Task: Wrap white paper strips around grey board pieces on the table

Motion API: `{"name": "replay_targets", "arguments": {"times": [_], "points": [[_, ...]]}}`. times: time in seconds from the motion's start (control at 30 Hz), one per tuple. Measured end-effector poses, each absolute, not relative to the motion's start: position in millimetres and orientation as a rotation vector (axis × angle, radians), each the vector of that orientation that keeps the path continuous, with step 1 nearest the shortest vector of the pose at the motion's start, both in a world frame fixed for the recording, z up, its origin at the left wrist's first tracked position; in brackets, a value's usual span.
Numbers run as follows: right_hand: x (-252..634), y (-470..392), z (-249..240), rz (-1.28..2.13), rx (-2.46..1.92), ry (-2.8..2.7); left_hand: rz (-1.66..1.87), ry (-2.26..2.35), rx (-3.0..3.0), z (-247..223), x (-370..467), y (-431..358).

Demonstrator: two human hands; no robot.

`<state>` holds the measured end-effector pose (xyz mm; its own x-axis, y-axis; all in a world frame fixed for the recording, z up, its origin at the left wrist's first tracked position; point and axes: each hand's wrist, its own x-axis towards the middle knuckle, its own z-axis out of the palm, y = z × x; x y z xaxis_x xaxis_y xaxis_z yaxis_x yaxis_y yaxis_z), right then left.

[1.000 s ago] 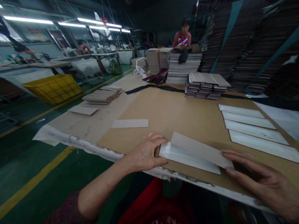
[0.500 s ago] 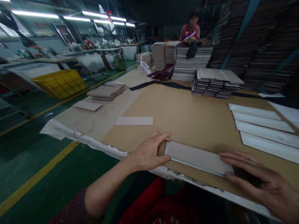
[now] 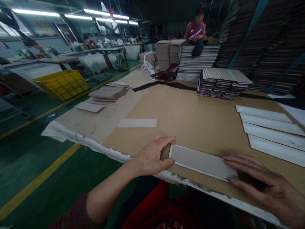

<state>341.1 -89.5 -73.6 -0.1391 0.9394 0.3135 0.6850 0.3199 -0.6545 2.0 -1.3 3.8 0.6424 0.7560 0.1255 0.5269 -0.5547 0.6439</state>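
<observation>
1. My left hand (image 3: 150,157) cups the left end of a grey card strip (image 3: 201,161), thumb at the near edge and fingers curled over the far corner; the grip is closed on the strip.
2. My right hand (image 3: 264,184) lies at the strip's right end, fingers spread flat, fingertips pressing on the card; nothing is clasped.
3. The strip lies flat on the brown board (image 3: 190,121) covering the table, close to the near edge, with a white layer showing beneath its near side.
4. Four white strips (image 3: 269,130) lie in a row to the right, well apart.
5. A single grey card (image 3: 137,123) lies to the left, beyond my left hand.
6. Stacked boards (image 3: 222,82) stand at the far side.
</observation>
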Motion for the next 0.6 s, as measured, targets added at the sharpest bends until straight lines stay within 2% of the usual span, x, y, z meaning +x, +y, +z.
{"name": "replay_targets", "arguments": {"times": [0.6], "points": [[341.7, -87.8, -78.5, 0.484, -1.452, -1.910, 0.537, 0.983, 2.314, 1.6, 0.7, -0.3]]}}
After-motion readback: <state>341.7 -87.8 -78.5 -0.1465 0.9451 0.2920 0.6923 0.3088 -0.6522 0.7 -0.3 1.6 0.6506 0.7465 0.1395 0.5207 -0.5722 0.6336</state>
